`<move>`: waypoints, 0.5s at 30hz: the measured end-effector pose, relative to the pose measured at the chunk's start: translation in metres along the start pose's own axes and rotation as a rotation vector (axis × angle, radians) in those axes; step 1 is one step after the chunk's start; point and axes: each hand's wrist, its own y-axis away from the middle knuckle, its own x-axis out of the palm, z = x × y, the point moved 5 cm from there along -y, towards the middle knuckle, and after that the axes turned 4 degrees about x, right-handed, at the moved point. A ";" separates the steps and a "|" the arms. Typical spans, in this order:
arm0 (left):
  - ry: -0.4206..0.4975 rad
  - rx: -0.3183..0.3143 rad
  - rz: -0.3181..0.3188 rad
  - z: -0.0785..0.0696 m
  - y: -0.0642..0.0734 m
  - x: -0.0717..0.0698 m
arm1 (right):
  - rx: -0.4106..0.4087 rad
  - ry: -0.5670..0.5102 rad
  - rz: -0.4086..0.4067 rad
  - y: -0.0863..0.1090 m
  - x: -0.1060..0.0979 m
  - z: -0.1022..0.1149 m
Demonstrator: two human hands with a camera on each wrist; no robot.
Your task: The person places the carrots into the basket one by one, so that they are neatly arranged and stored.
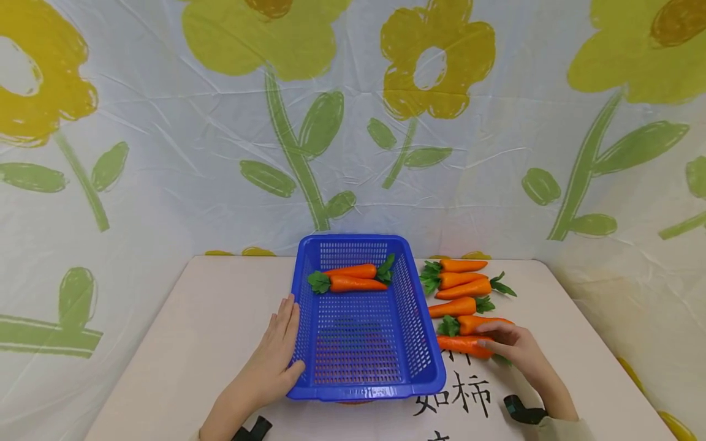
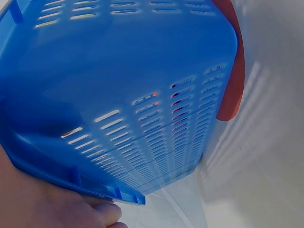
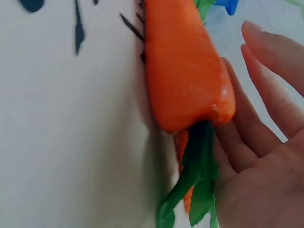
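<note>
A blue plastic basket (image 1: 366, 392) with slotted walls is in the middle of the table. Two orange carrots with green leaves lie inside it, a nearer carrot (image 1: 353, 283) and a farther carrot (image 1: 347, 271). My left hand (image 1: 270, 361) rests along the basket's left rim, its fingers straight. On the right, my right hand (image 1: 521, 350) is at the leafy end of the nearest carrot (image 1: 463, 345), beside another carrot (image 1: 477, 323). In the right wrist view, loosely bent fingers (image 3: 263, 90) lie alongside the carrot's thick end (image 3: 190, 85) without closing round it.
Several more carrots (image 1: 458, 307) lie in a column right of the basket. Black written characters (image 1: 469, 392) mark the pale table (image 1: 182, 343). Something reddish (image 2: 232, 99) shows beneath the basket. A flower-printed cloth (image 1: 209, 141) hangs behind the table.
</note>
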 end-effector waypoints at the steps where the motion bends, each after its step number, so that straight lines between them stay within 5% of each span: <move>1: 0.001 -0.001 0.001 0.000 0.000 0.000 | 0.014 0.003 -0.003 0.001 0.000 -0.003; 8: 0.012 -0.009 0.004 0.000 -0.001 0.000 | 0.112 0.098 -0.021 0.002 -0.001 -0.020; 15: 0.010 -0.015 0.008 -0.001 -0.001 -0.001 | 0.031 0.127 -0.013 0.003 -0.001 -0.026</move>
